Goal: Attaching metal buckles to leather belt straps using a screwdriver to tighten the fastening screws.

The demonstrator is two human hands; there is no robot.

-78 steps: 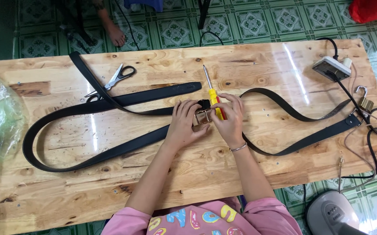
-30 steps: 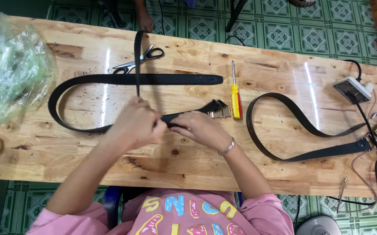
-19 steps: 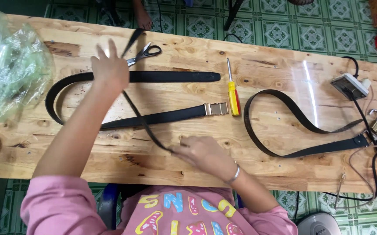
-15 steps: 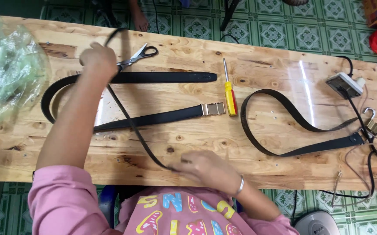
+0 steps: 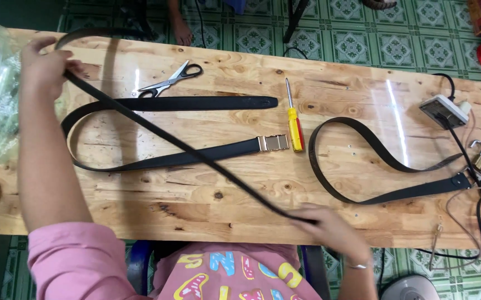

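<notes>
Both hands, left hand [image 5: 43, 64] now farther out, right hand [image 5: 329, 230] apparently, grip a black strap [image 5: 179, 144].

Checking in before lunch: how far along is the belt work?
Done: one black belt lies on the table with a gold buckle fitted. In hand: the left hand and right hand stretch a bare strap between them. Left: that strap and another belt at the right show no gold buckle.

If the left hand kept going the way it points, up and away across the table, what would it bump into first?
Probably nothing on the table. The left hand, gripping the thin black strap, already sits near the far edge of the wooden table. Beyond lies only green patterned floor tile. Depth is hard to judge.
</notes>
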